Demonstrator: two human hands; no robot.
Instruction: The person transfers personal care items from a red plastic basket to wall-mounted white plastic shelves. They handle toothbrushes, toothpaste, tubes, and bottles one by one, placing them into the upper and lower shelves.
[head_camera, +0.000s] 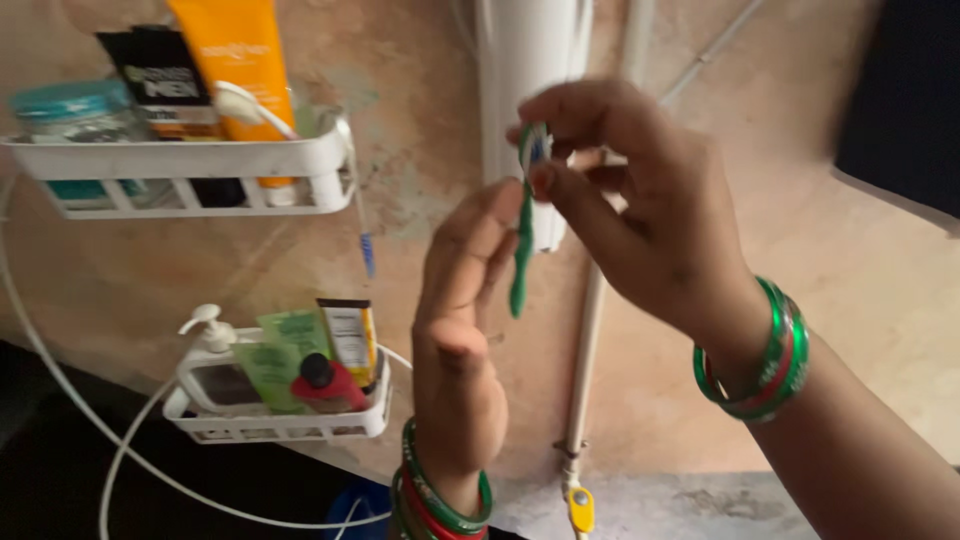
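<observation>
Right hand (640, 210) is pinching the head end of a slim green plastic toothbrush (522, 240) between thumb and fingertips, held upright before the wall. Left hand (460, 330) is hovering flat beside the handle, fingers loose, gripping nothing. Brush is looking light, stiff, likely slick; mid-handle is offering the surest hold. Upper white wall rack (190, 165) is carrying an orange tube (235, 60) and a black tube (160, 75); lower white rack (280, 420) is holding a pump bottle (215, 365).

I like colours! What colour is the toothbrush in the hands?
Green, seen in the head view: the toothbrush held by the right hand.
</observation>
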